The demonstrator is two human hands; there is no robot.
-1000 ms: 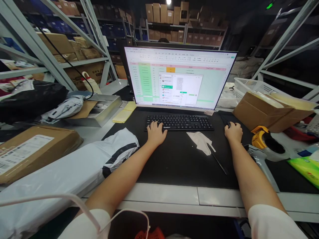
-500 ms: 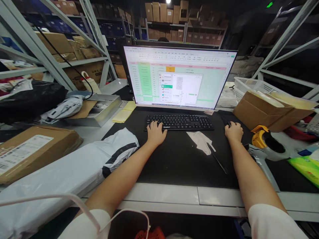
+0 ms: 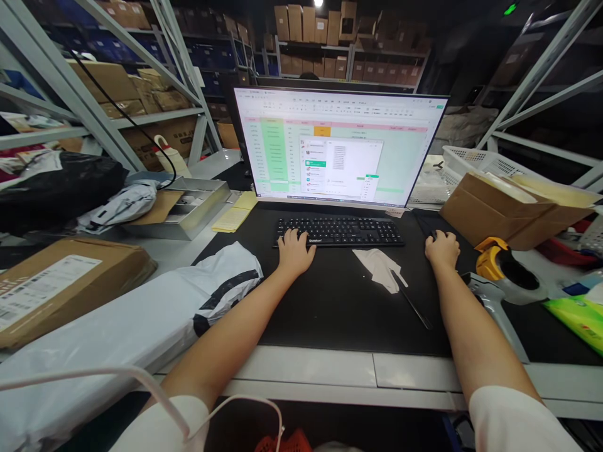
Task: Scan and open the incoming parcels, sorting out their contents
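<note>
My left hand [image 3: 295,252] rests at the left end of a black keyboard [image 3: 358,232], its fingers spread over the lower keys. To the right, my right hand [image 3: 443,249] is curled over a dark computer mouse [image 3: 433,235], most of which the hand hides. Behind the keyboard stands a monitor [image 3: 339,150] showing a spreadsheet, with a chat window and a small pop-up menu over it. A crumpled white tissue [image 3: 378,269] lies between my hands, and a thin dark stick [image 3: 415,307] extends from it across the black mat [image 3: 320,314].
A white plastic parcel [image 3: 141,314] and a cardboard box [image 3: 70,282] lie on the left. Yellow note sheets [image 3: 235,212] sit beside the monitor. On the right are a yellow tape dispenser [image 3: 492,260], a grey handheld scanner [image 3: 494,307], a brown carton [image 3: 494,210] and a white basket [image 3: 471,162].
On the screen, a small menu has opened at the chat window's lower right, and the chat content has shifted. Both hands stay where they were.
</note>
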